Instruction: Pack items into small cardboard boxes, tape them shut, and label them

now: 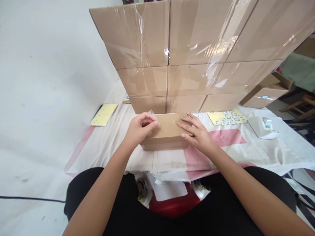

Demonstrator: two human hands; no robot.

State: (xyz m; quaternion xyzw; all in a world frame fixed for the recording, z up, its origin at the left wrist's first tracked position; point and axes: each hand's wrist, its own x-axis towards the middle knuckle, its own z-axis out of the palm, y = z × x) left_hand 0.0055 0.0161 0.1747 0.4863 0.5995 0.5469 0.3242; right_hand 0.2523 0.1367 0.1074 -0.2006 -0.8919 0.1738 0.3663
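A small closed cardboard box (169, 124) lies on the cloth in front of me. Over its left end my left hand (144, 126) is closed, thumb pressed to the fingers. A bit of clear tape (152, 113) shows just beyond these fingers; how much of it lies inside the pinch is hidden. My right hand (197, 131) rests on the box's right end with its fingers spread across the top and edge.
Behind the box rises a stack of cardboard boxes (142, 82) bound in clear wrap. Yellow cards (104, 114) lie at left, and a yellow sheet with stickers (227, 117) at right. A white tape dispenser (258, 127) and an open carton (264, 93) stand farther right.
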